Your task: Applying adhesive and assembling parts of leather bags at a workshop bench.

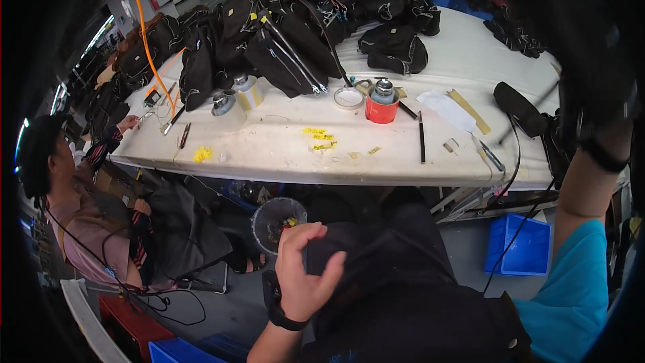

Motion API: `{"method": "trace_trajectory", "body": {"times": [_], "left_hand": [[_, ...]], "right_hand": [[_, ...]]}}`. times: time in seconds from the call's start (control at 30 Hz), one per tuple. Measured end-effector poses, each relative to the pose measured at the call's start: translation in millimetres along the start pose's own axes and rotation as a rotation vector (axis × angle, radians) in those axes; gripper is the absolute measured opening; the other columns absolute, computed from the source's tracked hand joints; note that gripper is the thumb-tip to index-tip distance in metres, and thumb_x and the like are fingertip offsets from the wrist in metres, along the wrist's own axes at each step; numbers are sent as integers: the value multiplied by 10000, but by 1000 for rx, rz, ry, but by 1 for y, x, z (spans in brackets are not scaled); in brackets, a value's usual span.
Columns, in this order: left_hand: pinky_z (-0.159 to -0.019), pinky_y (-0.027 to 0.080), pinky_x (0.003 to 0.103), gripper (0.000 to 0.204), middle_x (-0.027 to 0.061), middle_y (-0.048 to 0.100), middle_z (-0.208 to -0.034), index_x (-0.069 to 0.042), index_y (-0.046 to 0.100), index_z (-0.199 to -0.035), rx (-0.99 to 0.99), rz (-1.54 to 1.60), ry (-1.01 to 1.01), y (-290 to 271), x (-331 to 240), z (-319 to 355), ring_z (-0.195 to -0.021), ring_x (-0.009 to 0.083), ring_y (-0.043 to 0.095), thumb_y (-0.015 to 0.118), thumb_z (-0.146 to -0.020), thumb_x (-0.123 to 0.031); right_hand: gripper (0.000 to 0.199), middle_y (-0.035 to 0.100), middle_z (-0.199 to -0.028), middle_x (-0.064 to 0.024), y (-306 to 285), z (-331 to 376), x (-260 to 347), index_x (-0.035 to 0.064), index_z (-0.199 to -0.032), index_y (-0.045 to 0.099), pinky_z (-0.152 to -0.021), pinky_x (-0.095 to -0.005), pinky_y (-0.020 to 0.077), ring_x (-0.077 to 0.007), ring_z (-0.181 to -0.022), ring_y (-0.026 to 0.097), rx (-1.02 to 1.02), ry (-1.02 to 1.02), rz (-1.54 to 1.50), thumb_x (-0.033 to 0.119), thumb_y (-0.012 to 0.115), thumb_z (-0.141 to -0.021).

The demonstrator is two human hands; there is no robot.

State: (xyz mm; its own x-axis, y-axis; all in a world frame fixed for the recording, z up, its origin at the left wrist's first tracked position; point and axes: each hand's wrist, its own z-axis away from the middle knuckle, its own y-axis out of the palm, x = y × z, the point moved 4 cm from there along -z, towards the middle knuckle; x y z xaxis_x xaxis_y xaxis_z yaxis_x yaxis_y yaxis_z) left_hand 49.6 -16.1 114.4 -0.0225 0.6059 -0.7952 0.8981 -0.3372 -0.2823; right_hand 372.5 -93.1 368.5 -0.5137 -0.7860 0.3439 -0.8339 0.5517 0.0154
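My left hand (308, 270) is raised over my lap, with thumb and forefinger apart and nothing visible between them. A dark band circles its wrist. My right arm (583, 192), in a turquoise sleeve, reaches up along the right edge. My right hand is lost in a large dark shape close to the camera, so its fingers and anything in them are hidden. Closest to that arm on the table are a black rolled cloth piece (519, 109) and a pair of tweezers (492, 153). Dark cloth (403, 255) covers my lap.
Black bags (289, 54) are heaped along the table's back. A red tin (381, 109), metal-topped bottles (228, 109), a tape roll (349, 98) and yellow scraps (318, 138) lie nearer. A waste bin (259, 232) and blue crate (516, 245) stand below. A co-worker (94, 208) sits left.
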Motion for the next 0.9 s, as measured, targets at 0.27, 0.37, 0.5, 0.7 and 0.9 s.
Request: {"method": "trace_trajectory", "body": {"times": [0.27,0.37,0.5,0.7,0.9], "left_hand": [[-1078,185,590,707,194,488,-1220,24,502,-1219,49,155,316,15,-46,18,-1268,464,348,803,-701,-350],[-1073,143,634,412,151,493,-1215,-79,621,-1073,-506,-414,587,11,-55,25,-1299,476,279,774,-696,-146],[-1062,269,575,154,118,673,-995,-91,643,-907,150,-308,337,-2,-41,29,-961,242,650,649,-754,-93],[-874,466,333,421,142,655,-1025,36,619,-1061,-96,533,-541,-22,16,83,-936,216,623,750,-774,-242],[-909,449,338,437,98,644,-1060,9,596,-1120,-160,717,-855,-25,34,108,-969,201,604,746,-785,-228]], "right_hand": [[336,578,-1115,-59,101,207,40,-5,-1236,442,-886,-282,443,-104,-985,544,-110,1048,-538,14,493,-905],[346,535,-1166,-52,114,260,31,-1,-1248,410,-918,-271,412,-96,-1050,501,-149,1071,-582,29,504,-917],[214,546,-1042,-40,112,281,42,14,-1124,453,-796,-241,438,-76,-943,519,143,1131,-648,79,527,-934],[113,589,-813,-58,68,254,46,33,-786,569,-564,-279,453,-165,-646,573,623,709,-271,51,680,-795],[439,571,-1054,-160,86,246,29,10,-1089,542,-826,-394,447,-309,-951,560,776,421,193,176,736,-731]]}}
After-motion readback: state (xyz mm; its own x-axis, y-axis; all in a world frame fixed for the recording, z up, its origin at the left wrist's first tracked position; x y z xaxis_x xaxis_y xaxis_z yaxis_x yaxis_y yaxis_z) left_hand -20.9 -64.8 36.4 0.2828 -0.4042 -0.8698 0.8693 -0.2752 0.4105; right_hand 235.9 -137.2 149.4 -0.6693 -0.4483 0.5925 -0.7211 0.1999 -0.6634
